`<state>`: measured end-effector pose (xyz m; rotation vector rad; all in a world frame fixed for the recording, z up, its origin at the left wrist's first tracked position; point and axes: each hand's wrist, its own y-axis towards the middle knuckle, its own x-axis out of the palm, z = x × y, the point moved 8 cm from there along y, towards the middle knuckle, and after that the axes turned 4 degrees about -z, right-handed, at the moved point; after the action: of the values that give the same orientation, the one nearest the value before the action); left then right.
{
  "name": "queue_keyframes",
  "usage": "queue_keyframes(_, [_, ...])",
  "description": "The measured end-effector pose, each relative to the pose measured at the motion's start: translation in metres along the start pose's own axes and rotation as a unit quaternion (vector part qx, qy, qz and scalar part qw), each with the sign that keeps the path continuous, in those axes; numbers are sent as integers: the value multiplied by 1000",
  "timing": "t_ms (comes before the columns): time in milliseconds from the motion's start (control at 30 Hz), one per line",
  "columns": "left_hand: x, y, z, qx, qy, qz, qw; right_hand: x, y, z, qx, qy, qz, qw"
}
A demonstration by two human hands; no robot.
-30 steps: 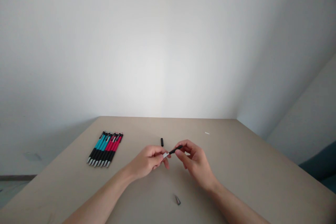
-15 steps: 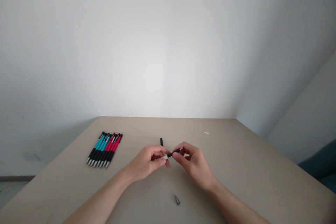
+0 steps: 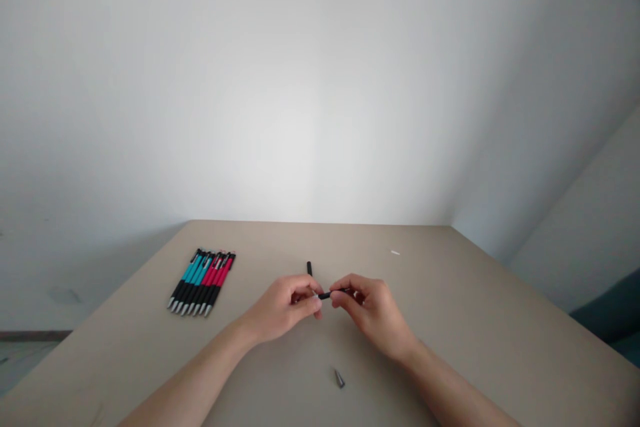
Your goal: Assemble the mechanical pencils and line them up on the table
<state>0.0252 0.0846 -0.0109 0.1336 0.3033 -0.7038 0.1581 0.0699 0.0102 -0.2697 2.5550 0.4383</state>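
Note:
Between my two hands runs a slim black pen part [image 3: 325, 295], lying nearly level above the table. My left hand [image 3: 287, 307] is closed on its left end, where a bit of white shows at the fingertips. The fingers of my right hand [image 3: 370, 310] pinch its right end. Just behind my left fingers a black piece [image 3: 309, 268] rests on the table, its near end hidden by the hand. In front of my hands lies a small grey metal cone, a pen tip [image 3: 339, 378].
A row of pens [image 3: 203, 280] with turquoise and red barrels, black grips and silver tips lies on the left of the beige table [image 3: 280, 380]. A small white strip [image 3: 395, 253] is at the back right. A wall stands behind, and dark teal cloth [image 3: 610, 313] hangs at the right.
The pen part has turned closer to level, and less white shows at my left fingertips. Both hands keep their grip. The whole view has shifted slightly.

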Motion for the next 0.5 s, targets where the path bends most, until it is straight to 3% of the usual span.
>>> queue_keyframes(167, [-5,0,-3,-5,92,35,995,2,0,-6,-13,-25,-7,1000])
queue_keyframes(500, [-8,-1,-5,0,149,43,988,2,0,-4,-17,-58,-10,998])
